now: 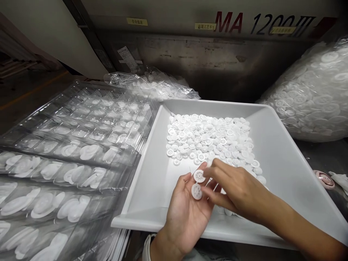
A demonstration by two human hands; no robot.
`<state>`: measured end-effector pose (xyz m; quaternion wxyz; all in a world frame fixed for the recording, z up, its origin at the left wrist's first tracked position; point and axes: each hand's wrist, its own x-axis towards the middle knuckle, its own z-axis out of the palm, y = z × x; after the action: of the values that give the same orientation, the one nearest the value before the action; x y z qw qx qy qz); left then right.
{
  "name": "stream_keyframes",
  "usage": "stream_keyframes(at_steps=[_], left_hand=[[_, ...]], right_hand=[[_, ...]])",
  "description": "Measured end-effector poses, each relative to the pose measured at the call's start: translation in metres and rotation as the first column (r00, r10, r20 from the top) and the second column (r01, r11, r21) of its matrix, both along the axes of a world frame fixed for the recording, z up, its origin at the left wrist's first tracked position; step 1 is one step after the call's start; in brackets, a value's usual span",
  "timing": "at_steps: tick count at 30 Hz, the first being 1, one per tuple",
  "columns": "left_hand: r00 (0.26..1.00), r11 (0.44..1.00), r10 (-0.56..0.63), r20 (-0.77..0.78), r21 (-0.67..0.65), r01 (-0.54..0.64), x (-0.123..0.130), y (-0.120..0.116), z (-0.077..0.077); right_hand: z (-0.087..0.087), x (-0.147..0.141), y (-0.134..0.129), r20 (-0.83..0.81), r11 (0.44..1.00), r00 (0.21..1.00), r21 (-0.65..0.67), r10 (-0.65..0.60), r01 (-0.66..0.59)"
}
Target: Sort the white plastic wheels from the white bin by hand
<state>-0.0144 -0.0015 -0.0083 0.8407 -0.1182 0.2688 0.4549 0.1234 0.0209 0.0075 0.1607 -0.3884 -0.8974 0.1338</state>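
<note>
My left hand is palm up over the front of a grey-white plastic tray, cupped under small white spoked plastic wheels. One white wheel lies at its fingers, and my right fingertips touch that wheel's right edge. Just below it, a second white wheel stands over the palm, with the thumb of my right hand at its side. The right fingers are bent in a pinch. Behind both hands, a loose pile of the same wheels covers the tray's floor.
On the left are stacked clear blister trays with white parts in their pockets. A clear bag of white parts lies behind, and a large full bag bulges at right. A machine panel stands at the back.
</note>
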Motion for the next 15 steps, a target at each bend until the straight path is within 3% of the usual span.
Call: stream_keyframes(at_steps=[5, 15], left_hand=[[0.999, 0.999, -0.034, -0.019, 0.039, 0.035, -0.0016, -0.0014, 0.0006], [0.996, 0.991, 0.002, 0.087, 0.135, -0.014, -0.0047, -0.006, -0.0062]], right_hand=[[-0.0046, -0.0049, -0.0079, 0.061, 0.993, 0.993, 0.051, 0.1, -0.103], [-0.0064, 0.0, -0.0117, -0.008, 0.95, 0.965, 0.176, 0.263, -0.257]])
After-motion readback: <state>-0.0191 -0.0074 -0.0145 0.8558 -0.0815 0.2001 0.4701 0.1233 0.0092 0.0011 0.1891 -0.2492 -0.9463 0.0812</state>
